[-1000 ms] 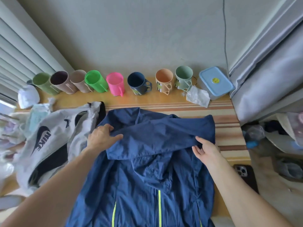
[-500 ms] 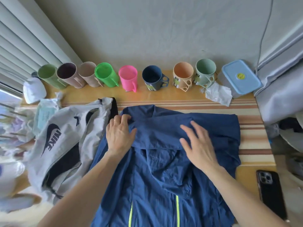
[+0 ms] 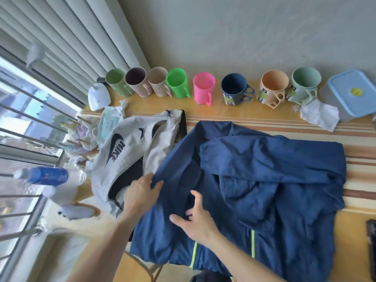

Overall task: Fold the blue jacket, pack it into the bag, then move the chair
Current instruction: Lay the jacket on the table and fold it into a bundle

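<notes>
The blue jacket lies spread on the wooden table, its upper part folded down across the chest, with neon yellow stripes near the front edge. My left hand pinches the jacket's left edge between thumb and fingers. My right hand hovers just over the jacket's left half, fingers spread, holding nothing. The white and black Nike bag lies to the left of the jacket, touching it. No chair can be made out.
Several coloured mugs line the back of the table by the wall. A blue-lidded box and crumpled tissue sit at the back right. A phone lies at the right edge. A water bottle and window bars are at the left.
Both hands have moved from the jacket's collar area down and left to its left edge. The left hand now grips the edge. The view has swung to the left.
</notes>
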`<state>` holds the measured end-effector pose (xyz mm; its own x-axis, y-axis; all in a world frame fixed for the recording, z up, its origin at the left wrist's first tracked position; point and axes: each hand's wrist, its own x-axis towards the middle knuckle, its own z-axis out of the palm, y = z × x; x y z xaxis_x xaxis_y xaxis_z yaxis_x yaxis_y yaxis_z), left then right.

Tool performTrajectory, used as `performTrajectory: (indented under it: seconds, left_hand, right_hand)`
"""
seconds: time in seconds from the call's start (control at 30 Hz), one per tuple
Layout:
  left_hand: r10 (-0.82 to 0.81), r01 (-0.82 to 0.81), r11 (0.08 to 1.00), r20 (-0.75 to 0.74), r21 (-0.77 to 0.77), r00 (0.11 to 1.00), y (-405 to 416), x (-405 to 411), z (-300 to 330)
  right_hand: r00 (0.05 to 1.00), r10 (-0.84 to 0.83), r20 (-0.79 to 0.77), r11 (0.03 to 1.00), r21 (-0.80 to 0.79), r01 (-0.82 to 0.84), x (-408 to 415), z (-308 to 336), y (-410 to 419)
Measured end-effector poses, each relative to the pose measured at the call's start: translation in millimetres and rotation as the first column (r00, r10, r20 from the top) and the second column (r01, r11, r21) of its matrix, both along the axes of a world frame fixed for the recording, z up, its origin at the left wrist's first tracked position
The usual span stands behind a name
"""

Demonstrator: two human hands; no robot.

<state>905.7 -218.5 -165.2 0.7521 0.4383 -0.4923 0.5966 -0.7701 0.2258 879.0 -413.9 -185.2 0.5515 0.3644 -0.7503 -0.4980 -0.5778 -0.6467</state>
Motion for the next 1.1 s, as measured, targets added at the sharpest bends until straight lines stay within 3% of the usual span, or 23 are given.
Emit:
performTrajectory:
  seconds: [0.07, 0.13, 0.17, 0.23, 0.3, 0.37, 0.47, 0.57, 0.6, 0.63, 0.67, 0.7, 0.77, 0.83, 0.87, 0.93, 1.0, 1.07, 1.1]
  left_hand:
    - [0.132, -0.127, 0.977, 0.018, -0.171, 0.991, 2.1, 11.2, 16.5]
    - [0.304, -0.279, 0.871, -0.001, -0.406, 0.953, -6.9, 24.6, 35.0]
    - [0.413, -0.371, 0.724, -0.065, -0.581, 0.908, -15.4, 32.4, 43.9]
    - [0.5, -0.472, 0.342, -0.268, -0.812, 0.823, -37.4, 50.9, 66.7]
    - [0.461, -0.44, 0.134, -0.337, -0.888, 0.821, -54.7, 67.4, 78.5]
    - [0.407, -0.314, 0.192, -0.216, -0.93, 0.887, -68.7, 79.4, 75.5]
    - [0.252, -0.064, 0.592, 0.11, -0.804, 0.961, -86.0, 83.6, 54.0]
    - [-0.136, 0.271, 0.845, 0.304, -0.461, 0.943, -103.9, 78.2, 19.6]
    - [-0.314, 0.409, 0.866, 0.326, -0.287, 0.892, -108.9, 75.6, 3.8]
    - [-0.474, 0.532, 0.837, 0.318, -0.129, 0.821, -113.5, 72.6, -13.4]
    - [-0.591, 0.62, 0.784, 0.288, -0.014, 0.754, -119.1, 69.4, -26.9]
    - [-0.665, 0.675, 0.735, 0.254, 0.057, 0.702, -124.4, 67.2, -37.9]
    - [-0.734, 0.727, 0.676, 0.197, 0.122, 0.649, -134.3, 66.5, -51.4]
    - [-0.732, 0.72, 0.68, 0.179, 0.137, 0.658, -141.3, 67.5, -60.2]
    - [-0.72, 0.706, 0.694, 0.164, 0.145, 0.674, -143.4, 68.5, -63.7]
    - [-0.673, 0.66, 0.739, 0.108, 0.137, 0.732, -143.7, 73.0, -72.4]
    - [-0.6, 0.594, 0.798, 0.049, 0.101, 0.798, -138.9, 78.3, -81.4]
    - [-0.572, 0.567, 0.817, 0.018, 0.107, 0.82, -129.8, 81.5, -90.2]
    - [-0.569, 0.563, 0.818, 0.018, 0.121, 0.822, -123.7, 81.9, -94.2]
  right_hand:
    - [0.969, -0.139, -0.205, 0.975, 0.142, 0.17, -12.1, 4.4, 15.3]
    - [0.93, -0.242, -0.277, 0.922, 0.232, 0.309, -14.7, 9.1, 24.6]
    - [0.913, -0.296, -0.282, 0.889, 0.268, 0.371, -11.1, 12.8, 26.1]
    - [0.85, -0.444, -0.282, 0.787, 0.331, 0.521, 4.9, 22.7, 19.4]
    - [0.744, -0.589, -0.316, 0.657, 0.348, 0.669, 32.5, 33.8, -8.0]
    - [0.613, -0.708, -0.351, 0.514, 0.339, 0.788, 66.3, 42.5, -58.5]
    - [0.398, -0.779, -0.485, 0.297, 0.274, 0.915, 99.6, 49.0, -147.8]
    - [0.058, -0.868, -0.493, 0.004, 0.11, 0.994, 99.0, 32.7, -220.4]
    - [-0.059, -0.883, -0.467, -0.096, 0.055, 0.994, 95.7, 26.7, -239.2]
    - [-0.113, -0.898, -0.425, -0.135, 0.023, 0.991, 91.2, 20.1, -253.7]
    - [-0.107, -0.93, -0.352, -0.118, 0.008, 0.993, 86.1, 14.9, -263.1]
    - [-0.037, -0.969, -0.245, -0.037, -0.005, 0.999, 81.7, 12.6, -269.0]
    - [0.267, -0.946, 0.184, 0.259, -0.068, 0.964, 75.6, 3.1, -268.9]
    - [0.545, -0.617, 0.567, 0.543, -0.194, 0.817, 72.7, -5.3, -257.0]
    - [0.613, -0.455, 0.646, 0.601, -0.286, 0.747, 76.7, -11.0, -252.7]
    - [0.689, -0.323, 0.649, 0.572, -0.446, 0.688, 91.8, -22.4, -249.7]
    - [0.703, -0.329, 0.631, 0.506, -0.51, 0.695, 105.6, -36.3, -257.7]
    - [0.618, -0.448, 0.646, 0.489, -0.402, 0.774, 118.2, -40.9, -274.1]
    - [0.523, -0.568, 0.635, 0.448, -0.294, 0.844, 123.8, -39.4, -283.5]
